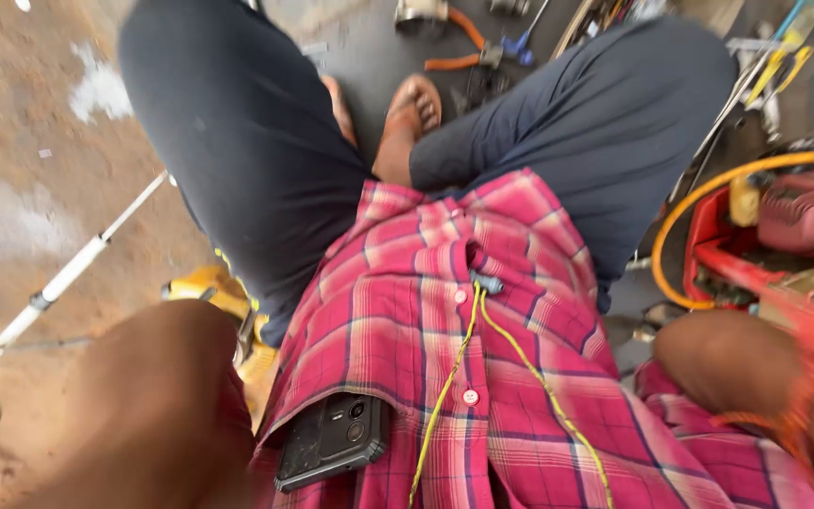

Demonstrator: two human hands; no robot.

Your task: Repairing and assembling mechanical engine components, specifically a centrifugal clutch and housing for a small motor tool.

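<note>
Downward view over my own lap as I sit on the ground. My left forearm [157,405] fills the lower left of the frame and my right forearm [756,377] enters at the lower right; both hands lie beyond the bottom edge, so I cannot tell how far either grip is open or whether it has hold of anything. Centre: my pink and red checked cotton shirt [407,320] with white buttons, over dark navy trousers [247,141] that spread across the upper half of the frame. A black smartphone with a camera cluster [332,438] sits tilted in the chest pocket, at lower centre, just beside my left forearm. Thin yellow cords [459,368] hang from a small dark clip at the shirt placket and run down to the bottom edge. My sandalled foot [407,118] shows between the knees at upper centre. Right edge: a red engine-driven machine [784,226], ringed by a yellow hose [680,207], lies nearest my right forearm. Left: a white metal rod [73,269] slants across the sandy floor. Top centre: orange-handled pliers [468,47] among blurred tools.
</note>
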